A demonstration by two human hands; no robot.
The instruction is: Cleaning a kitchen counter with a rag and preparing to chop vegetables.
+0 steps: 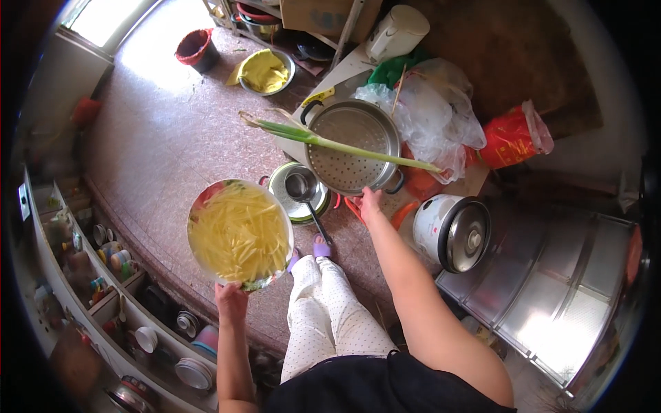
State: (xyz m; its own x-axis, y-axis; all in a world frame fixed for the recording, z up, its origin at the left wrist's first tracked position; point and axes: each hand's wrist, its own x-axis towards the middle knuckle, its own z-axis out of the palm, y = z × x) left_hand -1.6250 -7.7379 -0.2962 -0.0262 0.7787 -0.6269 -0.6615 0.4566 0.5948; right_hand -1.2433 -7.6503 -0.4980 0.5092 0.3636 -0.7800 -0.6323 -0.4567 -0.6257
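Observation:
My left hand [232,301] grips the near rim of a wide bowl [292,232] full of pale yellow cut strips [242,232], perhaps potato, held over the floor. My right hand [370,202] is at the near rim of a metal steamer pot [356,186] with a perforated bottom; its fingertips are partly hidden, so its hold is unclear. Across the steamer lies a long green onion stalk [351,149]. Between bowl and steamer, lower down, a metal ladle [300,187] with a dark handle rests in a white, green-rimmed basin [279,192].
Plastic bags [439,118], a white kettle [397,32] and a red bag [511,137] crowd the tabletop beyond the steamer. A rice cooker [439,227] stands at right. On the floor are a basin with yellow cloth [264,72] and a bucket [199,51]. Shelves [77,294] line the left.

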